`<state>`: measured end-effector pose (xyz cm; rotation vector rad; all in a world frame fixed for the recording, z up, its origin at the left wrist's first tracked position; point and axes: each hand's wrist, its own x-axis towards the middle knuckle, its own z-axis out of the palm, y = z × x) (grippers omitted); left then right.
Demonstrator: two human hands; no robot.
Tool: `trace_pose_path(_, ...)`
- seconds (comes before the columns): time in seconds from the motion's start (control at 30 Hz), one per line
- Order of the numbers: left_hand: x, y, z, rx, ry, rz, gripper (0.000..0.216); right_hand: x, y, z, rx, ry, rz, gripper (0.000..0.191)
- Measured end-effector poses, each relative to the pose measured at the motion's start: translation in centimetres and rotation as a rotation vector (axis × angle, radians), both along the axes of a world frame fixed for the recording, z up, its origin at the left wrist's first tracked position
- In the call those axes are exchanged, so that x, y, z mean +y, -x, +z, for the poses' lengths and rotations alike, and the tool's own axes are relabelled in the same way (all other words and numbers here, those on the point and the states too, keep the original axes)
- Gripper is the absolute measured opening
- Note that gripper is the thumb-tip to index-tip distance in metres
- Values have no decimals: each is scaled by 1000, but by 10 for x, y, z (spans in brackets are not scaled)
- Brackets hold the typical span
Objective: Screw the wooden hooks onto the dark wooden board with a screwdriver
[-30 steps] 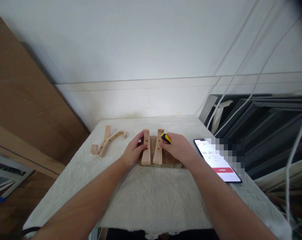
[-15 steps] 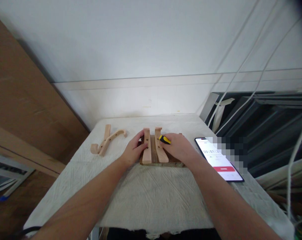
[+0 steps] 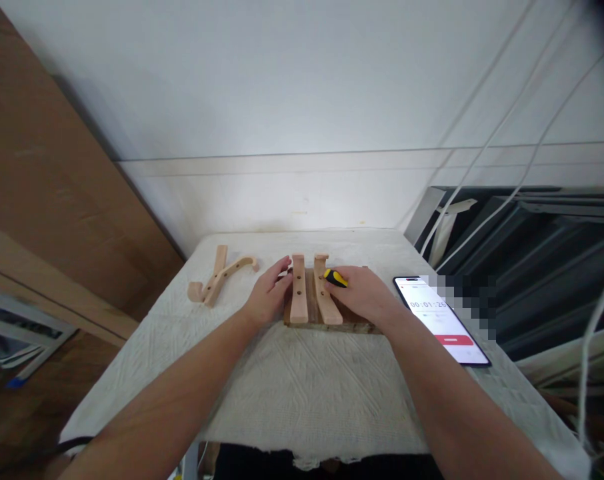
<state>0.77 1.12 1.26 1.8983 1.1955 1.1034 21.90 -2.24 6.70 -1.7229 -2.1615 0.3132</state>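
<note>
Two light wooden hooks lie side by side on a brown wooden board (image 3: pixel 355 321). Each hook has dark holes or screw heads along its middle. My left hand (image 3: pixel 268 293) is at the board's left edge, beside the left hook (image 3: pixel 299 300), with thumb and fingers apart and nothing seen in them. My right hand (image 3: pixel 359 288) grips a yellow and black screwdriver (image 3: pixel 336 278) over the right hook (image 3: pixel 328 307). The screwdriver's shaft and tip are hidden from this angle. My right hand covers much of the board's right part.
Two more wooden hooks (image 3: pixel 222 273) lie crossed at the table's left. A phone (image 3: pixel 439 327) showing a running timer rests at the right. White cloth (image 3: pixel 312 393) covers the table. White cables (image 3: pixel 507 193) hang in front of dark panels (image 3: pixel 522 247) on the right; a wall stands behind.
My left thumb has come off the left hook, and that hand now sits slightly further left of it. My right hand keeps its grip on the screwdriver. The view has shifted slightly.
</note>
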Motion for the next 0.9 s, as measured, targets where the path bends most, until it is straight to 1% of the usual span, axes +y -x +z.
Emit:
trace_pose_path(0.07,1,7,10,135,-78,136,42,-1,-2,0,56,-23,-29,21)
trace_pose_path(0.13,3,16,20,340,-145,201,33,-2,-3,0,106,-67,-79,24)
trace_pose_path(0.23,3,32,33,637,-100,187,24,-4,-5,0,140,-158,-153,27)
trace_pose_path(0.33,1,41,38,800,-41,148,22,-6,-4,0,178,-244,-165,26)
trace_pose_path(0.43,1,43,38,837,-22,99,23,-9,-3,-2,231,-301,-163,26)
trace_pose_path(0.57,2,41,34,803,-28,50,20,-10,-1,-6,256,-348,-157,28)
trace_pose_path(0.77,0,35,30,828,-40,8,24,-7,1,-13,219,-311,-185,29)
trace_pose_path(0.9,-1,31,28,833,-48,-41,24,-6,2,-15,210,-324,-159,28)
